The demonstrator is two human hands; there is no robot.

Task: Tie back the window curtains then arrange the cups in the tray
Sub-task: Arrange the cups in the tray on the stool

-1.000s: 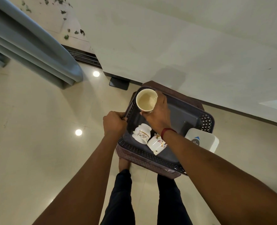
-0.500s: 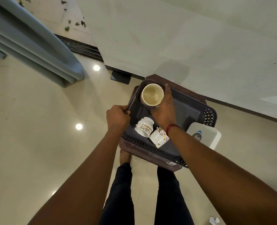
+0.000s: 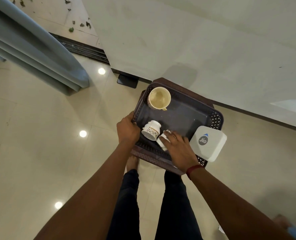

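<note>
Tray [image 3: 182,116] on a stool by the wall, three cups in it.
One cup [image 3: 159,98] stands upright in the tray's far left corner. A second cup [image 3: 151,130] lies on its side near the left edge, with a third cup [image 3: 162,142] just to its right, under the right hand [image 3: 179,150]. The left hand [image 3: 127,129] is on the tray's left rim. A box [image 3: 208,143] sits on the near right corner. A curtain [image 3: 31,45] hangs far left.

There is only one view. The camera sits on the person's head and looks almost straight down. The tray [image 3: 202,108] sits in the middle, close below it. The floor [image 3: 31,144] lies further down, and the wall [image 3: 204,35] fills the top.
</note>
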